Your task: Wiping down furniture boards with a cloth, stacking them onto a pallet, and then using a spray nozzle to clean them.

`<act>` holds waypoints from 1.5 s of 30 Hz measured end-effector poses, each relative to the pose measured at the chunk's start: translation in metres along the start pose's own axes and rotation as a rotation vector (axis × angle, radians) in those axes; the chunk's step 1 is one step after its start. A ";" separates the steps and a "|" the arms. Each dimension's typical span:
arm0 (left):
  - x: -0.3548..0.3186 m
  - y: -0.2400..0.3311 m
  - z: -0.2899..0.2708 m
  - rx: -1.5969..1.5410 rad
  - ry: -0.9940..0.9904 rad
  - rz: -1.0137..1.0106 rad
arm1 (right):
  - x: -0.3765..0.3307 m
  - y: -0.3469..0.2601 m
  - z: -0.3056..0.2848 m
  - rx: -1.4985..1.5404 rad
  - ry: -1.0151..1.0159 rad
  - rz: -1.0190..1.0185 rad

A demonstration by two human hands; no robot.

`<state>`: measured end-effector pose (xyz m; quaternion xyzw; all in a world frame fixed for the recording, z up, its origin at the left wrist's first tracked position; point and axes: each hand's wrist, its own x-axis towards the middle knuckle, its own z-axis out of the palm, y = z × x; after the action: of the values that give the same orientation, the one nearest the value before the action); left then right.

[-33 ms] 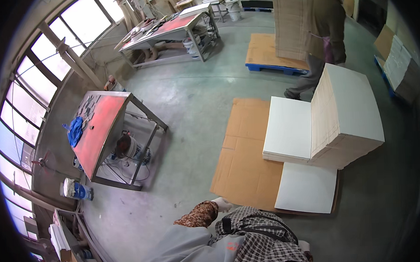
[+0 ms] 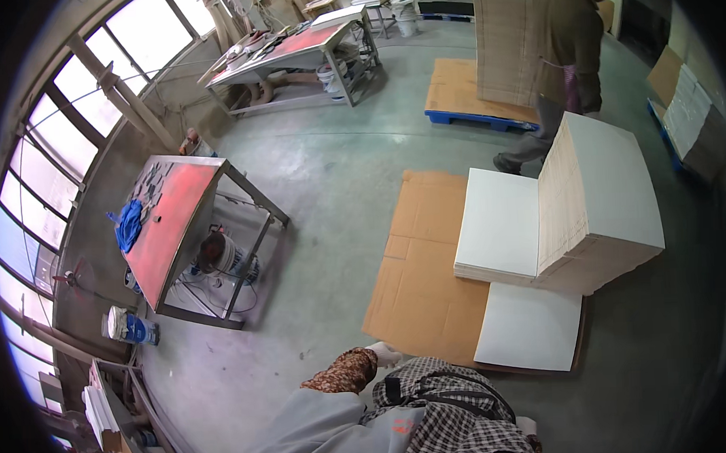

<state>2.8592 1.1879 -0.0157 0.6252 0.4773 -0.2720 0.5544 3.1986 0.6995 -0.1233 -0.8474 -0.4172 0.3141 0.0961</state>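
My left hand [image 2: 385,355], in a white glove below a brown patterned sleeve, hangs beside my checked apron [image 2: 460,400]. It is close to the near edge of a brown cardboard sheet [image 2: 419,297] on the floor, and its fingers are too small to make out. Of my right hand [image 2: 526,424] only a pale bit shows past the apron; the rest is hidden. Ahead to the right, white panels lie in a low stack [image 2: 499,220], next to a tall stack [image 2: 608,187]. Nearer to me is a low white panel [image 2: 529,326].
A red-topped bench [image 2: 177,226] with a blue cloth [image 2: 129,226] stands at left, a bucket [image 2: 132,327] beside it. Another red-topped table [image 2: 298,45] is farther back. Behind the stacks a person [image 2: 566,56] stands by a blue pallet [image 2: 476,120] bearing a tall stack [image 2: 503,50].
The person behind the stacks has shifted slightly to the right. My hands and the panels look unchanged.
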 end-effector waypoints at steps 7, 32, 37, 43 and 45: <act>0.034 -0.009 -0.012 -0.068 0.005 0.032 | 0.037 -0.010 -0.026 -0.239 -0.153 0.011; 0.032 0.043 0.077 -0.179 0.056 -0.012 | 0.065 0.067 -0.093 -0.308 -0.222 -0.132; 0.025 0.051 0.093 -0.241 0.058 0.019 | 0.068 0.080 -0.084 -0.366 -0.291 -0.046; 0.022 0.040 0.106 -0.157 0.069 -0.023 | 0.083 0.097 -0.076 -0.344 -0.204 -0.194; 0.023 0.037 0.108 -0.151 0.065 -0.043 | 0.082 0.104 -0.070 -0.300 -0.143 -0.203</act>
<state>2.9222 1.0948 -0.0449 0.5797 0.5277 -0.2267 0.5780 3.3460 0.7031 -0.1502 -0.7812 -0.5485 0.2967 -0.0300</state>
